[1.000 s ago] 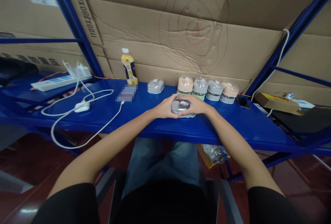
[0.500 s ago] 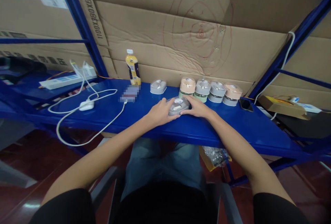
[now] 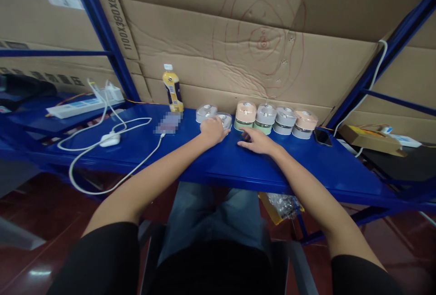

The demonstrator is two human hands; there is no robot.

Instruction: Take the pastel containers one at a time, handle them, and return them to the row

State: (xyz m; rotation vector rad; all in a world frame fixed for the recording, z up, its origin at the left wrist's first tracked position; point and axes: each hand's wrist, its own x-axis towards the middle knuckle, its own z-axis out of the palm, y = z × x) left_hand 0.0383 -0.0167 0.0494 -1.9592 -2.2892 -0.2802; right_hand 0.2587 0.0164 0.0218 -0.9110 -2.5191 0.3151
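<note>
My left hand [image 3: 211,130] is closed on a small grey container [image 3: 225,120] with a clear domed lid, partly hidden by the fingers. A matching grey container [image 3: 205,113] stands just behind and to the left of it. My right hand [image 3: 257,141] is open and holds nothing, its fingers apart just above the table. Close behind that hand stands a two-high stack, a peach container [image 3: 245,112] over a green one [image 3: 243,125]. Other pairs sit beside it: grey [image 3: 266,113] over green, grey [image 3: 285,116] over grey, and peach [image 3: 304,119] over grey.
On the blue table [image 3: 218,163] a yellow drink bottle [image 3: 173,89] stands at the back left. A blurred-out flat device [image 3: 169,123] is plugged into a white cable [image 3: 138,167] with a charger [image 3: 110,139]. A dark phone [image 3: 323,137] lies right, near an open carton [image 3: 371,139]. Cardboard walls the back.
The grey container, held between both hands before, has moved back and left with my left hand, beside the other grey one. My right hand has let go and stays near its former place.
</note>
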